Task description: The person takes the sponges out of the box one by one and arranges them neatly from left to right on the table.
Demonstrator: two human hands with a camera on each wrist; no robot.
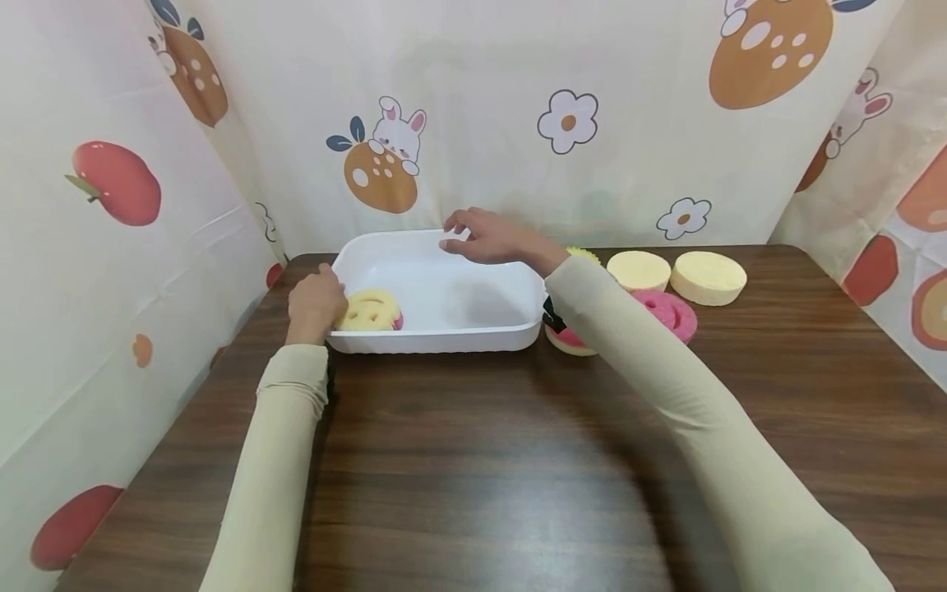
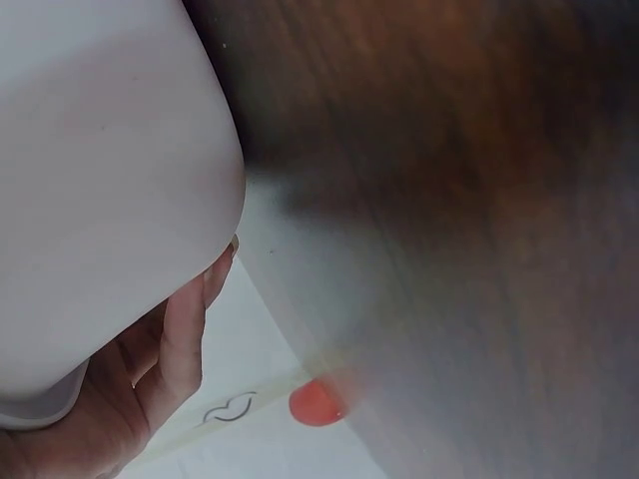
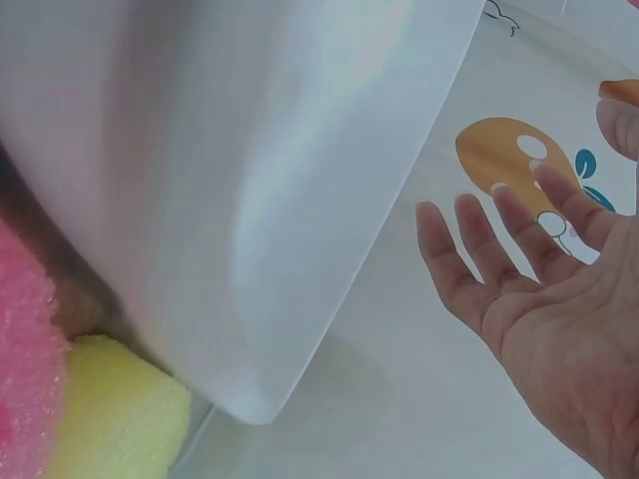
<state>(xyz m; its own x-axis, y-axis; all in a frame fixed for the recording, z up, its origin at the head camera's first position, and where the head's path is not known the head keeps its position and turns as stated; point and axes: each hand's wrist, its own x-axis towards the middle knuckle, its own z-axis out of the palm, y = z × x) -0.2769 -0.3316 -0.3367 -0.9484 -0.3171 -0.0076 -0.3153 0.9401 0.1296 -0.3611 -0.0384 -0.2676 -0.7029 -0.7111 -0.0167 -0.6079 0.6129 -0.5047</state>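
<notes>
A white rectangular tray (image 1: 444, 340) rests on the table, with a yellow-and-pink smiley sponge (image 1: 370, 311) inside at its left end. My left hand (image 1: 316, 302) grips the tray's left end; in the left wrist view, the fingers (image 2: 183, 334) curl against the outside of its wall. Over the tray's back rim hangs my right hand (image 1: 488, 236), fingers spread and relaxed with nothing in them. The right wrist view shows its palm (image 3: 559, 339) beside the tray's outer wall (image 3: 300, 200).
Right of the tray, partly behind my right forearm, lie a pink smiley sponge (image 1: 669, 314), a pink-and-yellow sponge (image 1: 573, 343) and a yellow scalloped one (image 1: 584, 254). Farther right are two round pale yellow sponges (image 1: 639, 269) (image 1: 708, 278). A printed curtain (image 1: 481, 123) hangs behind the table.
</notes>
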